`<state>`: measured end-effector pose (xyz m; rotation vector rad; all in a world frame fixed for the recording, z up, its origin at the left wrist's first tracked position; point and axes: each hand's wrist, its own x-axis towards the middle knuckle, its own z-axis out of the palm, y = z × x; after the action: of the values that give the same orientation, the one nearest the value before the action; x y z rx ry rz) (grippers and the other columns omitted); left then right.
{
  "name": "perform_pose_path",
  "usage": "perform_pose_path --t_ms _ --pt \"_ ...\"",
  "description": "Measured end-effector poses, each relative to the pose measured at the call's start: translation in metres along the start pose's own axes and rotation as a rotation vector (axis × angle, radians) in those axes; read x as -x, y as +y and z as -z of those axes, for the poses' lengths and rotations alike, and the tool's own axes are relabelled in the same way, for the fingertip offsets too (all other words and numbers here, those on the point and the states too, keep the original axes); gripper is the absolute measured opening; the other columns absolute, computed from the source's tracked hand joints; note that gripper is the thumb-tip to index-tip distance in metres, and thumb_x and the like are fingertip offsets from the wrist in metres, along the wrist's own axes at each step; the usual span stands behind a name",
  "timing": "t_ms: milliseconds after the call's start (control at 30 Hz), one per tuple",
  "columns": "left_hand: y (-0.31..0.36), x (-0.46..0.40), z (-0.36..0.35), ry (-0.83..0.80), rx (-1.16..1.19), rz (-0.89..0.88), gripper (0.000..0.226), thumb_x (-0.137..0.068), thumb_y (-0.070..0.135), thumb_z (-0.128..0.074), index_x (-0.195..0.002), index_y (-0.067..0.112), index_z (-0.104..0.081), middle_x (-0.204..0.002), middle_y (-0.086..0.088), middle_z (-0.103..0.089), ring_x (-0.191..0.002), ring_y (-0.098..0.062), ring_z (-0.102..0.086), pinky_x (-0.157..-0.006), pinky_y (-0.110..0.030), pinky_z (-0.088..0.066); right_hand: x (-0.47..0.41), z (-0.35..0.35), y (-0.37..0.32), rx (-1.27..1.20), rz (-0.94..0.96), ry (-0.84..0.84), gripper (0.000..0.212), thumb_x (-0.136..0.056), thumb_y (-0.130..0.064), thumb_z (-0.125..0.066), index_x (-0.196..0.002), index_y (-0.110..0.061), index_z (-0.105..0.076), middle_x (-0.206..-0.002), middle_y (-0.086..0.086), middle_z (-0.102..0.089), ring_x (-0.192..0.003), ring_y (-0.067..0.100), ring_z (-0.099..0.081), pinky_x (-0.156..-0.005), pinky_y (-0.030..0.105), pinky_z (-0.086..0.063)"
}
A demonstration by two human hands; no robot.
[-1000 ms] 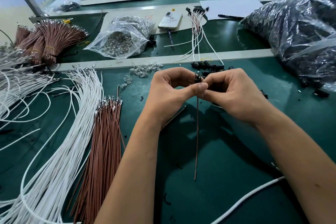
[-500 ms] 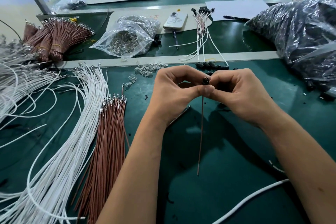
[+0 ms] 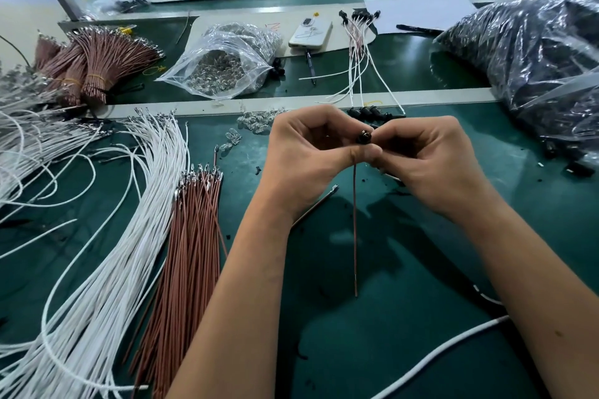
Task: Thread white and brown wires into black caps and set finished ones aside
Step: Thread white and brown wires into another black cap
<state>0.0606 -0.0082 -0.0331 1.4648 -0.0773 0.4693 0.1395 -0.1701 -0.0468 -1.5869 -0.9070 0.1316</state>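
Note:
My left hand (image 3: 304, 155) and my right hand (image 3: 424, 162) meet above the green mat, fingertips together. Between them they pinch a small black cap (image 3: 363, 137). A brown wire (image 3: 355, 227) hangs straight down from the cap, its lower end free near the mat. Loose brown wires (image 3: 191, 236) lie in a bundle to the left, beside a long fan of white wires (image 3: 129, 220). Finished pieces (image 3: 358, 42), white wires ending in black caps, lie at the back centre. Several loose black caps (image 3: 372, 113) sit just behind my hands.
A clear bag of small glass bulbs (image 3: 223, 65) lies at the back, with loose bulbs (image 3: 256, 120) near the divider strip. A large bag of black parts (image 3: 531, 68) fills the right. Tied brown wire bundles (image 3: 87, 65) sit far left. A phone (image 3: 310, 33) lies beyond the strip.
The cap now shows more fully above my thumbs and looks seated on the wire's top. Both hands stay together in the same spot; the wire hangs as before.

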Motion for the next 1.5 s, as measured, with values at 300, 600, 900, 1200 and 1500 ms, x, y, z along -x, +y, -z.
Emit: perform_pose_path --t_ms 300,600,900,1200,1500 --pt "0.0014 0.0008 -0.0009 -0.002 0.034 -0.014 0.027 -0.064 -0.017 -0.082 -0.081 0.000 -0.070 -0.075 -0.008 -0.072 -0.068 -0.017 -0.066 -0.071 -0.028 -0.058 -0.0006 0.0022 -0.0030 0.180 0.049 -0.012 0.021 -0.090 0.002 -0.076 -0.089 -0.019 -0.076 -0.081 0.013 -0.074 -0.076 0.013 -0.065 -0.072 0.030 -0.053" --pt "0.0049 0.0007 -0.0020 -0.012 0.016 -0.030 0.030 -0.065 -0.018 -0.081 -0.081 0.004 -0.069 -0.078 -0.013 -0.068 -0.074 -0.025 -0.061 -0.073 -0.032 -0.057 -0.0029 0.0028 -0.0006 0.185 0.067 0.011 0.020 -0.089 -0.001 -0.076 -0.087 -0.021 -0.075 -0.079 0.016 -0.073 -0.072 0.007 -0.061 -0.069 0.026 -0.050" --pt "0.0037 0.0024 -0.0017 -0.030 0.023 -0.050 0.032 -0.064 -0.020 -0.080 -0.080 0.005 -0.068 -0.075 -0.010 -0.069 -0.071 -0.019 -0.063 -0.070 -0.027 -0.056 -0.0026 0.0017 0.0005 0.206 0.063 0.035 0.015 -0.083 -0.018 -0.075 -0.079 -0.032 -0.071 -0.069 0.007 -0.066 -0.067 0.012 -0.054 -0.059 0.043 -0.047" --pt "0.0040 0.0041 -0.0033 -0.036 0.051 -0.055 0.034 -0.063 -0.022 -0.079 -0.081 0.004 -0.067 -0.073 -0.008 -0.068 -0.068 -0.014 -0.064 -0.069 -0.025 -0.055 -0.0007 0.0010 0.0002 0.241 0.078 0.031 0.014 -0.085 -0.026 -0.075 -0.075 -0.032 -0.067 -0.066 0.010 -0.062 -0.062 0.017 -0.052 -0.055 0.043 -0.045" --pt "-0.0002 0.0045 -0.0058 -0.003 0.056 -0.055 0.034 -0.064 -0.024 -0.077 -0.089 -0.004 -0.065 -0.078 -0.012 -0.066 -0.067 -0.014 -0.062 -0.069 -0.025 -0.054 -0.0003 0.0013 0.0019 0.350 0.088 0.017 0.021 -0.088 -0.016 -0.076 -0.072 -0.006 -0.066 -0.064 0.011 -0.058 -0.060 0.027 -0.050 -0.055 0.037 -0.039"
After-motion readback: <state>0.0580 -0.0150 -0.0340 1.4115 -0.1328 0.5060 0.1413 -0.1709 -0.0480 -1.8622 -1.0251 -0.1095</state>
